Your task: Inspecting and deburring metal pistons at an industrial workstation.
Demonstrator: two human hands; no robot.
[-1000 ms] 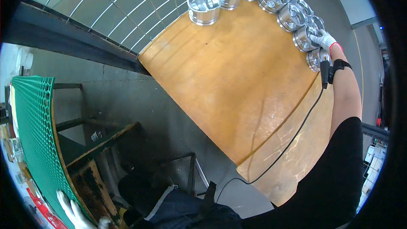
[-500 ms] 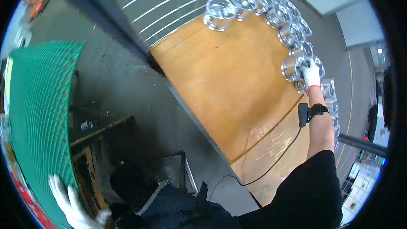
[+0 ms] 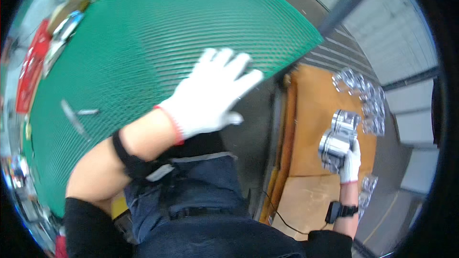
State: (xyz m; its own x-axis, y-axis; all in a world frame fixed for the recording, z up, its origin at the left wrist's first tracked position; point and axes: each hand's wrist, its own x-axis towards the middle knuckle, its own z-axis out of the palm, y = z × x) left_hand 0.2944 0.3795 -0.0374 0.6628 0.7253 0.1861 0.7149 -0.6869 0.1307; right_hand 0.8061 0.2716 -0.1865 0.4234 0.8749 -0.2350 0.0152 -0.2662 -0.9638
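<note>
At the right of the frame, the right hand (image 3: 353, 166), in a white knit glove, grips a shiny, grooved metal piston (image 3: 333, 148). A second piston (image 3: 346, 120) sits just above it; blur leaves unclear whether that one is held too. Mid-frame, the left hand (image 3: 203, 98) is spread, fingers extended, over the textured green mat (image 3: 119, 52). Dark floor (image 3: 248, 126) opens between mat and smooth tan board (image 3: 311, 114). More pistons (image 3: 368, 98) cluster along the board's edge, upper right.
</note>
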